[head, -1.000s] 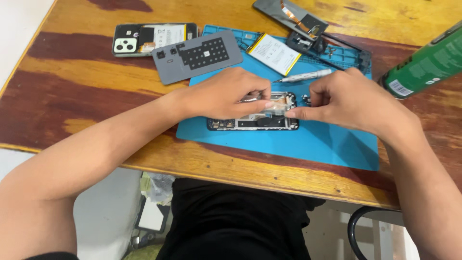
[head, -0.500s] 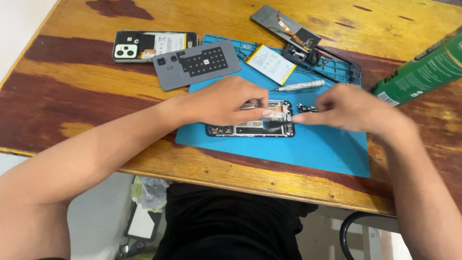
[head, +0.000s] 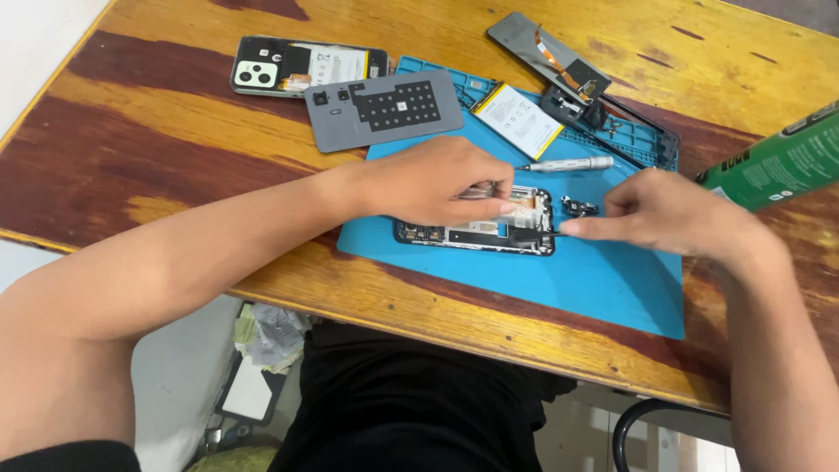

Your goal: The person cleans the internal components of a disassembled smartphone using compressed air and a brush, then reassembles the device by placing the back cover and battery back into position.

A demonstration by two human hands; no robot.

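Observation:
An opened phone (head: 454, 234) with its insides bare lies on a blue mat (head: 577, 284). My left hand (head: 437, 183) rests over the phone's upper half, fingers pinched on a silvery part at its top right. My right hand (head: 669, 214) is just right of the phone, fingers closed on a thin dark tool (head: 544, 233) whose tip touches the phone's right end. A small dark loose part (head: 578, 207) lies on the mat between the phone and my right hand.
A silver screwdriver (head: 568, 163), a battery (head: 517, 120) and a dark frame (head: 616, 131) lie at the mat's far side. A grey back cover (head: 384, 109), a second phone (head: 301, 66) and a screen panel (head: 546, 51) sit beyond. A green can (head: 778, 162) lies right.
My right hand has drawn away to the right from over the phone and now holds the thin tool at its right end. My left hand stays on the phone.

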